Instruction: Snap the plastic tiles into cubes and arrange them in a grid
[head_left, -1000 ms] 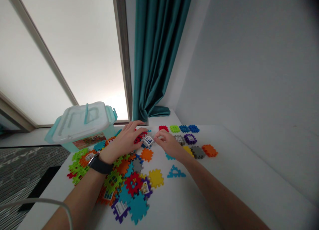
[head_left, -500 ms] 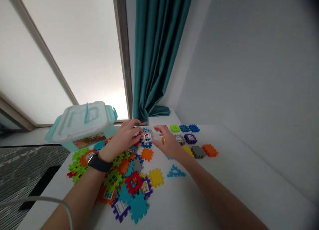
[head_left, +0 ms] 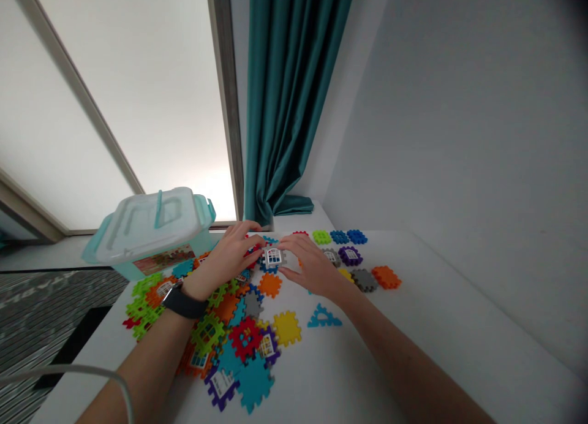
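Note:
A grey interlocking tile with a white window insert [head_left: 274, 257] is held up between my two hands, above the far part of the table. My left hand [head_left: 235, 247], with a dark watch on its wrist, pinches the tile's left edge. On the opposite side, my right hand [head_left: 307, 261] has its fingers curled at the right edge and its thumb low. Below the tile, a blue piece [head_left: 270, 268] partly shows. Nearer me lies an orange square tile [head_left: 269, 285]. Both hands cover several pieces behind them.
A lidded teal box [head_left: 156, 228] stands at the back left. Mixed tiles [head_left: 245, 338] are heaped under and beside my left forearm. Sorted tiles, including a purple window tile [head_left: 351, 256] and orange one [head_left: 386, 277], lie right. A blue triangle [head_left: 324, 317] lies near my right forearm.
My right hand has moved left and its fingers have closed in on the grey window tile's right edge. The tile has turned and shifted slightly right; my left hand stays at its left edge.

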`<move>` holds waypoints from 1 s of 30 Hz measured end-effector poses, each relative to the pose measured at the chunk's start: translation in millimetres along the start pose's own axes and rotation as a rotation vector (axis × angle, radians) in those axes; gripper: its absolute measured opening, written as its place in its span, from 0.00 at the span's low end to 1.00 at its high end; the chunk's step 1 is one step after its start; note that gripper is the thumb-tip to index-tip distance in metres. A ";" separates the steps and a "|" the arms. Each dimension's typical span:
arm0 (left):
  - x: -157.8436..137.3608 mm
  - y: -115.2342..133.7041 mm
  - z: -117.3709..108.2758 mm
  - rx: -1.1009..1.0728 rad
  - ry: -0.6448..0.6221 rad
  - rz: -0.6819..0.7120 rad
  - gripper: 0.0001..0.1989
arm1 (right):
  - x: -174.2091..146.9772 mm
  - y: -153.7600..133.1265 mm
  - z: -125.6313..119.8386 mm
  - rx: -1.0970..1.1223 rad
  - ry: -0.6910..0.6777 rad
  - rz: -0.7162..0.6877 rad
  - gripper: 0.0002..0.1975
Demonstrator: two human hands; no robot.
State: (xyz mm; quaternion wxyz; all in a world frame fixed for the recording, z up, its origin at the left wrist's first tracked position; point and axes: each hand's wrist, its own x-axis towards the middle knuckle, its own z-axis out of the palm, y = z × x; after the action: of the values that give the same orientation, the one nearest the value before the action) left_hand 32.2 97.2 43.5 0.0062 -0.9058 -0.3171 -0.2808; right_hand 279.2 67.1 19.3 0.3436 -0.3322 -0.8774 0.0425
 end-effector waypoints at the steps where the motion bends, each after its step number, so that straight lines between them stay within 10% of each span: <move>1: 0.1 1.1 -0.8 0.003 -0.007 -0.005 0.07 | 0.0 -0.3 -0.3 -0.001 0.000 0.006 0.18; 10: -2.7 4.2 5.9 0.013 -0.056 -0.031 0.23 | -3.4 4.8 2.8 -0.030 0.027 0.056 0.18; 30: -2.2 7.1 10.4 -0.006 0.024 -0.018 0.17 | -3.8 6.6 -11.1 -0.072 0.009 0.065 0.28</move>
State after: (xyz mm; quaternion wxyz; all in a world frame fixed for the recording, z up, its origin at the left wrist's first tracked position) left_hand 40.2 92.3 34.7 0.0045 -0.8995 -0.3244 -0.2926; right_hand 291.9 68.2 23.6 0.3337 -0.3730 -0.8655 0.0204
